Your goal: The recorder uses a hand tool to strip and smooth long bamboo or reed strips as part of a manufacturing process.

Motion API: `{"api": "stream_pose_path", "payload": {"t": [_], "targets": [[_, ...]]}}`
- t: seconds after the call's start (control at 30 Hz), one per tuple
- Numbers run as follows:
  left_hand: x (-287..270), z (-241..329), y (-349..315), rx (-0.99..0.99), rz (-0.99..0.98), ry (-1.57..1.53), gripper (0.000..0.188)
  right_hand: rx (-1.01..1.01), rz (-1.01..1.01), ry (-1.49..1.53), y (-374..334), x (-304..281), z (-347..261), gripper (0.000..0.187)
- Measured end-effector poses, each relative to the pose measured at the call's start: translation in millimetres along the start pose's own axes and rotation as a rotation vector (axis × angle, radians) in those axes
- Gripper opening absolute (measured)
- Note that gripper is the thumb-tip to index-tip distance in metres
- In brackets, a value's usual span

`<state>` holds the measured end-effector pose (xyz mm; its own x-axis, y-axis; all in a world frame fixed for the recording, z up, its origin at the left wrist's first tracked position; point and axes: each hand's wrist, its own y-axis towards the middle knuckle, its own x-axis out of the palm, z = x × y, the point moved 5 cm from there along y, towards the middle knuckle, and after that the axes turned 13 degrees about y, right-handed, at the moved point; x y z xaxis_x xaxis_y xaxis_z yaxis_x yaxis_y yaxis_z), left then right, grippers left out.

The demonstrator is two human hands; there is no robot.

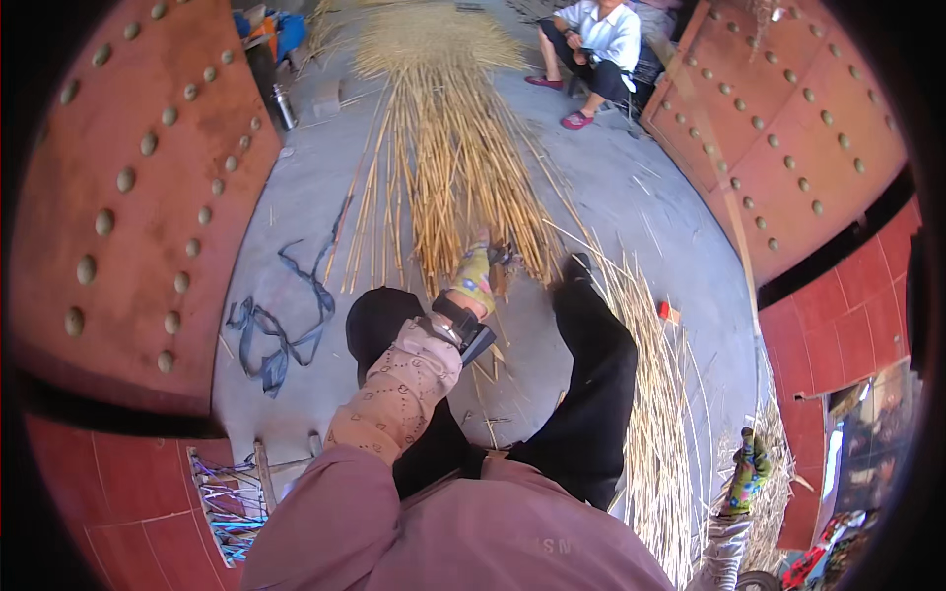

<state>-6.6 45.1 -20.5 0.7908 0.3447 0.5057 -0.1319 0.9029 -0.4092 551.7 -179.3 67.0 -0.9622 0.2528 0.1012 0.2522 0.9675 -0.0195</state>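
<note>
Head view: we see the golden stalks (448, 158) spread over the floor (305, 187) ahead, our gloved left hand (475, 278) at their near ends; our right hand (746, 475) is out beside pale straw (777, 512). We cannot tell either hand's grip.

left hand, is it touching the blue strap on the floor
Apart: the head view shows grey floor and a black knee between left hand and blue strap.
</note>
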Motion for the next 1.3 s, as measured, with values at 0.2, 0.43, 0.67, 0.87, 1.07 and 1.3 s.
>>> {"api": "stream_pose_path", "payload": {"t": [0.2,0.43,0.67,0.87,1.07,1.3], "targets": [[33.8,-10.0,-91.6,-0.15,-0.125,0.137,0.047,-0.268,-0.181,0.199,-4.1,233.9,-79.1,0.05],[56.9,-24.3,-178.8,-0.274,-0.343,0.254,0.045,0.068,-0.662,0.987,99.1,383.7,-105.9,0.026],[37.3,-23.7,-202.1,-0.381,-0.356,0.137,0.031,0.24,-0.462,0.943,87.0,441.6,-72.7,0.029],[37.2,-20.7,-197.0,-0.351,-0.369,0.167,0.032,0.311,-0.411,0.916,67.8,450.0,-41.7,0.027],[39.9,-3.7,-198.7,-0.22,-0.425,0.231,0.027,0.602,-0.55,0.757,56.2,457.5,-33.2,0.025],[47.3,-15.3,-179.3,-0.196,-0.403,0.301,0.028,0.217,-0.445,0.856,139.2,460.0,-30.6,0.022]]}}
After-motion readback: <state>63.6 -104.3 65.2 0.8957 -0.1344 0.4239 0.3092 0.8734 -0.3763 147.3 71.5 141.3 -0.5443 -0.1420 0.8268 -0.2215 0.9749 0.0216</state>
